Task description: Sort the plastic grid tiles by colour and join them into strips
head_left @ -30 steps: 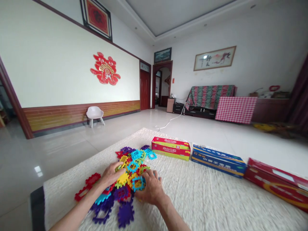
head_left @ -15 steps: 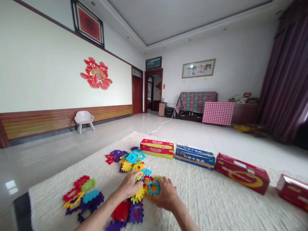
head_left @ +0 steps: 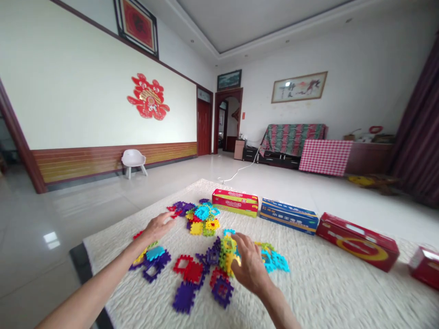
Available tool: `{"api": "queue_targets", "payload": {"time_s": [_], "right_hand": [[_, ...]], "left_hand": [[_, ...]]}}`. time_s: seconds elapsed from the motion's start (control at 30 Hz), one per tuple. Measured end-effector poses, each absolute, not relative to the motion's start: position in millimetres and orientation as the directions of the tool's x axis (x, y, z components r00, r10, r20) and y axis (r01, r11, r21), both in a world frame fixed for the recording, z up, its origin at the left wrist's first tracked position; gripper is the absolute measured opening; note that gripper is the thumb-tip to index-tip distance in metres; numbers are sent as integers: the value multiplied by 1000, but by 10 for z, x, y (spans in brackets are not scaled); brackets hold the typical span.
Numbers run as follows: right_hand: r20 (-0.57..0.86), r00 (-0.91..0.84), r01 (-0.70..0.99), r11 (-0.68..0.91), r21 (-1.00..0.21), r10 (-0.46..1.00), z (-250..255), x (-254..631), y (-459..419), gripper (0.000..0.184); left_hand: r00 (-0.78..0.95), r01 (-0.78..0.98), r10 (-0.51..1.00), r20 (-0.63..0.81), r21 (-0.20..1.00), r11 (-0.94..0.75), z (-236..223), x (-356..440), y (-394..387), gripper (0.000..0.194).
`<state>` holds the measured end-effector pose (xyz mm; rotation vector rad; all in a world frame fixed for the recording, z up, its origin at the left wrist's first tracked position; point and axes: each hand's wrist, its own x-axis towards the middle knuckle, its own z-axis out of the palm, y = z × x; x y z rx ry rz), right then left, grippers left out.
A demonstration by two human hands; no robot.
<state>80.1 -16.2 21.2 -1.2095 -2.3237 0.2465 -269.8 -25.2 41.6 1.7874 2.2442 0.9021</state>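
Notched plastic building tiles lie in loose heaps on a cream blanket [head_left: 329, 292]. My left hand [head_left: 159, 227] hovers low with fingers stretched, holding nothing I can see, beside a far heap of purple [head_left: 185, 208], cyan [head_left: 202, 211] and yellow tiles [head_left: 196, 228]. My right hand [head_left: 249, 259], fingers spread apart, is at yellow-green tiles [head_left: 227, 251] and partly hides cyan tiles [head_left: 280, 261] to its right. Red tiles [head_left: 192, 271] and a solid purple tile [head_left: 184, 297] lie between the hands, nearer me. Under my left forearm is another heap with a blue tile [head_left: 155, 252].
Along the back of the blanket stand a red and lime box [head_left: 235, 203], a blue box [head_left: 289, 216], a dark red box [head_left: 356, 241] and another red box [head_left: 425, 266]. Beyond, a white chair [head_left: 133, 161] stands by the wall and a white cord [head_left: 240, 170] crosses the tiled floor.
My hands were close together over the middle of the pile; now they are apart, the left farther left, the right farther right. The single pile has become several spread heaps. The view has swung right and back.
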Motion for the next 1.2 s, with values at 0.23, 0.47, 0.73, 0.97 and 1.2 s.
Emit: {"api": "queue_targets", "payload": {"time_s": [0.23,0.47,0.73,0.97,1.2], "right_hand": [[165,-837,395,785,-478,522,89,-395,-777,85],[165,-825,457,809,-369,541,-18,-468,-731,50],[239,-722,593,759,-270,649,34,181,-465,23],[289,-590,745,646,-166,754,8,940,-255,16],[275,-485,799,549,-247,830,89,1310,99,46]], "left_hand": [[-543,755,828,138,512,409,-84,-3619,-822,51],[-384,829,875,294,528,186,-423,-3089,-794,45],[-200,844,902,382,535,-39,-435,-2017,-522,39],[-52,793,918,393,575,-201,-405,-1079,-273,35],[-5,737,883,468,599,-314,-71,-1087,25,36]]}}
